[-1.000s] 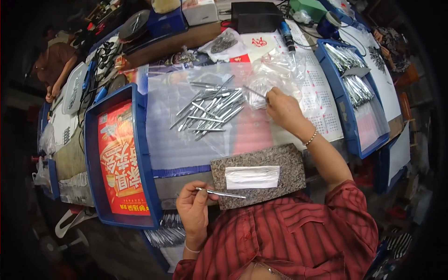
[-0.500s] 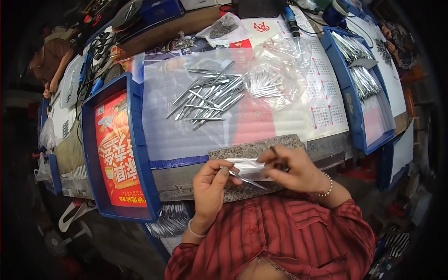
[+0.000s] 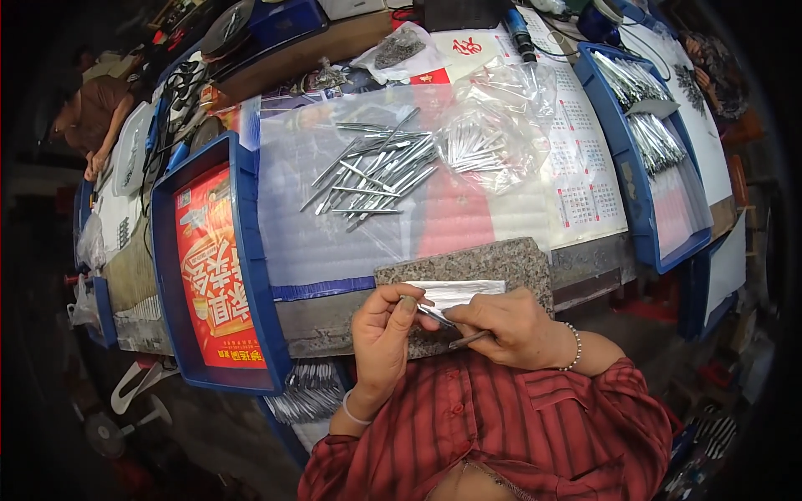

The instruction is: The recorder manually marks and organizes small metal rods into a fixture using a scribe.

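Note:
Between thumb and fingers, my left hand point(image 3: 384, 331) grips a slim shiny metal rod point(image 3: 432, 314). My right hand point(image 3: 516, 328) is closed around a thin dark tool point(image 3: 468, 339) whose kind I cannot make out, and its fingertips meet the rod's near end. Both hands are over the front edge of a speckled stone slab point(image 3: 522, 263). On the slab, just beyond my fingers, lies a folded white sheet point(image 3: 461, 291). Farther off, loose metal rods point(image 3: 376, 175) are heaped on plastic sheeting point(image 3: 292, 225).
A clear bag of rods point(image 3: 478, 150) lies beside the heap. To the left stands a blue tray point(image 3: 271, 334) with a red printed sheet inside; at the right, another blue tray point(image 3: 642, 225) holds bundled rods point(image 3: 656, 142). More rods point(image 3: 309, 392) lie below the table edge. A person point(image 3: 104, 121) sits far left.
My right hand has come down and left from over the white sheet to the rod, its dark tool now low and slanted. More of the sheet shows. My left hand keeps the rod.

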Tool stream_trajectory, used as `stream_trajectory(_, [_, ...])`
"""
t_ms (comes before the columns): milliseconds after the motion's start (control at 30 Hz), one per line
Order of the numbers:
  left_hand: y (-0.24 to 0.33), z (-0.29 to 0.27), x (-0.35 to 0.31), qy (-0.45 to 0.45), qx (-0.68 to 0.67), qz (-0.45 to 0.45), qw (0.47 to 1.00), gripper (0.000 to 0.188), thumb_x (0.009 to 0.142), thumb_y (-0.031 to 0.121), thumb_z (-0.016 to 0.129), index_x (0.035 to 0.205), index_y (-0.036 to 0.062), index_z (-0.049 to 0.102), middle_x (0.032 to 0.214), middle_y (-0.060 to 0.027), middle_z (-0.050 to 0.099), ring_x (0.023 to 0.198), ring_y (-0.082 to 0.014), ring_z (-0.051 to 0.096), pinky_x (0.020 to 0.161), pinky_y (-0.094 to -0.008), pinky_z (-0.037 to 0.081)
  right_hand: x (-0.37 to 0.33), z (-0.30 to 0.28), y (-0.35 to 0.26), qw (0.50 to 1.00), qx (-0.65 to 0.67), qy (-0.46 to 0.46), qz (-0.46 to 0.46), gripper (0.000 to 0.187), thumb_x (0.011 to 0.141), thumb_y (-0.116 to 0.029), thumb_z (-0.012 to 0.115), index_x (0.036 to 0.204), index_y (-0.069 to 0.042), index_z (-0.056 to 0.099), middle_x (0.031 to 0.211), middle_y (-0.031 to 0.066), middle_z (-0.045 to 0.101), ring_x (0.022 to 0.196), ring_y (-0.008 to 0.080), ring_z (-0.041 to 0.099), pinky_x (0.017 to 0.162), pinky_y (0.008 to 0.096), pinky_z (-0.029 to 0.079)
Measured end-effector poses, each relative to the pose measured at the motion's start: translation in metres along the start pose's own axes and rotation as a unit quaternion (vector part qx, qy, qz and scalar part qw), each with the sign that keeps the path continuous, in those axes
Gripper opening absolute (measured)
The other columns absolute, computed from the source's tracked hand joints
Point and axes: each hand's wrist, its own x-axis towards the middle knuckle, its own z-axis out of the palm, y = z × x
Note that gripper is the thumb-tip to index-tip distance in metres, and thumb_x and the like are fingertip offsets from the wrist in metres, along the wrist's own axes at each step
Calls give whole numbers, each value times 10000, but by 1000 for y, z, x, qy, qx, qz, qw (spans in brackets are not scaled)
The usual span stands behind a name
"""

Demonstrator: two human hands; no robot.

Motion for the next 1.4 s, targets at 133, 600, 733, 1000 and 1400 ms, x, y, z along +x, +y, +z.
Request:
stream_trajectory(133, [-1,-1,-1,1,0,0,1000,172,978,123,568,1074,-17,588,928,-86,645,748,-119,637,704,-221,504,-2,13,0,998,-40,21,-48,316,731,-66,696,1039,-58,628,697,32,550,582,195,606,511,325,503])
stream_trajectory(600, [4,-25,-7,-179,436,138,871,140,800,-3,708,936,3,677,846,-116,665,775,-229,655,689,-297,508,-24,7,12,993,-85,-28,-72,195,763,-108,710,939,-52,647,679,37,542,547,182,593,460,320,482])
stream_trajectory(733, [-1,-32,0,-132,501,282,808,137,760,-16,709,883,27,668,840,-107,662,754,-267,637,709,-346,475,-33,0,20,992,-66,28,106,180,814,-82,685,974,-40,614,791,121,640,653,299,650,559,382,518])
stream_trajectory(1000, [-17,-44,30,-113,555,362,740,181,764,-14,693,930,39,644,854,-84,637,811,-251,628,758,-372,418,-30,-6,29,987,-96,15,131,208,806,-39,658,1003,-41,594,797,131,631,679,317,641,586,389,514])
stream_trajectory(1400, [-18,-42,28,-111,576,392,709,198,748,15,670,939,58,645,877,-70,637,866,-236,640,803,-372,408,-18,-17,38,986,-112,-65,108,207,794,-48,693,989,-59,624,801,120,659,677,309,655,577,367,519])
